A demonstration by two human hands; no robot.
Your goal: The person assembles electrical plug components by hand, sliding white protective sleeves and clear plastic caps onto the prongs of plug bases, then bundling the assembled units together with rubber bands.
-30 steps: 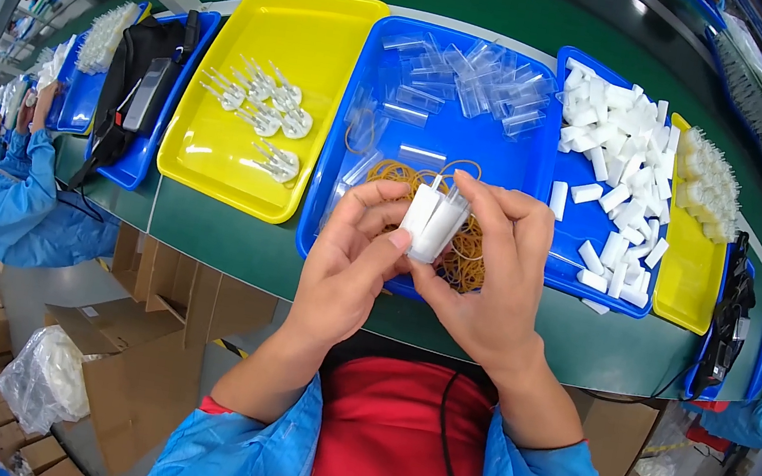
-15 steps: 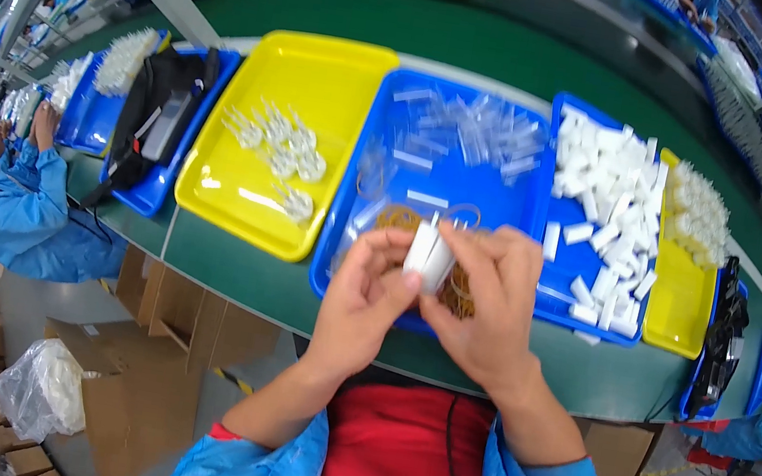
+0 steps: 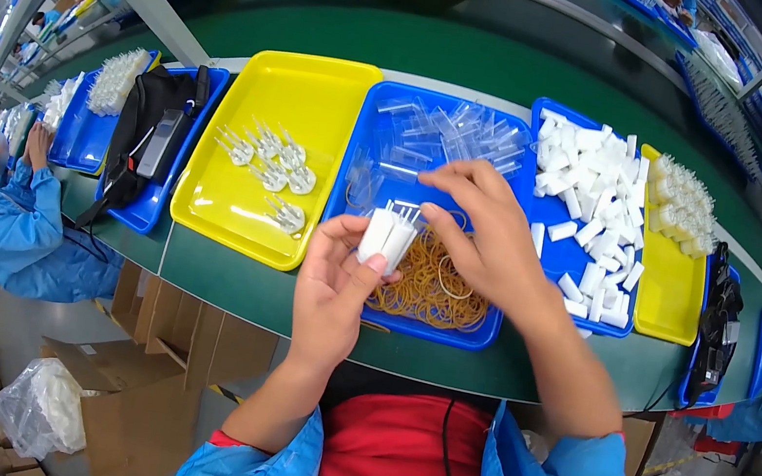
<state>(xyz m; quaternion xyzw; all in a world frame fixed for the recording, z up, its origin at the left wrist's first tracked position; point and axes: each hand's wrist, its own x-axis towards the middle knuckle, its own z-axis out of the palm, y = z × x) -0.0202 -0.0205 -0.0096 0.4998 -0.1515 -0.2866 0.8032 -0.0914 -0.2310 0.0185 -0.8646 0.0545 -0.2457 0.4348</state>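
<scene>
My left hand (image 3: 332,280) is closed around a small bundle of white blocks (image 3: 389,236), held upright with thin metal pins sticking up from the top. My right hand (image 3: 482,224) hovers over the middle blue tray (image 3: 493,326), with thumb and forefinger apart and nothing visible between them. Its fingertips are nearest the clear plastic pieces (image 3: 475,134) piled at the tray's far end. Tan rubber bands (image 3: 436,296) lie in a heap at the near end, partly below my hands.
To the left, a yellow tray (image 3: 292,107) holds several pinned white bundles (image 3: 275,158). Loose white blocks (image 3: 598,172) fill a blue tray on the right, beside a yellow tray (image 3: 672,301) with pinned pieces. A black bag (image 3: 158,116) and a co-worker (image 3: 20,214) are farther left.
My right hand has let go of the white bundle and moved up and away from it. My left hand, still holding the bundle, has shifted slightly left.
</scene>
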